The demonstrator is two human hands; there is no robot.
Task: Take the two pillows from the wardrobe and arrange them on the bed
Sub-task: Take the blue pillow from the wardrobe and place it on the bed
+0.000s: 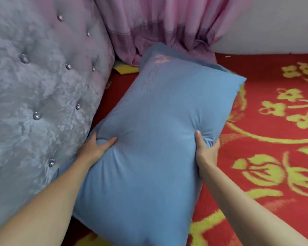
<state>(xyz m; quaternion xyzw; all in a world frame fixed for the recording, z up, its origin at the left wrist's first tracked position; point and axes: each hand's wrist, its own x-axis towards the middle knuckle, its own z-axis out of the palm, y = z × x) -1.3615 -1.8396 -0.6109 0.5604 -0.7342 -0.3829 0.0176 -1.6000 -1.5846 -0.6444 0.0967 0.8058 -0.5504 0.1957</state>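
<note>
A blue pillow [156, 132] with a pink embroidered flower near its far end fills the middle of the head view. It lies lengthwise over the bed [267, 139], beside the headboard. My left hand [96, 146] grips its left edge, thumb pressed into the top. My right hand [205, 150] pinches its right edge, fingers tucked under the fabric. Only one pillow is visible; whether another lies beneath it I cannot tell.
A tufted grey-lilac headboard [36, 96] with crystal buttons stands at the left. Pink curtains [167, 27] hang behind the far corner, against a white wall [283, 23]. The bed carries a red cover with a yellow flower pattern stretching right.
</note>
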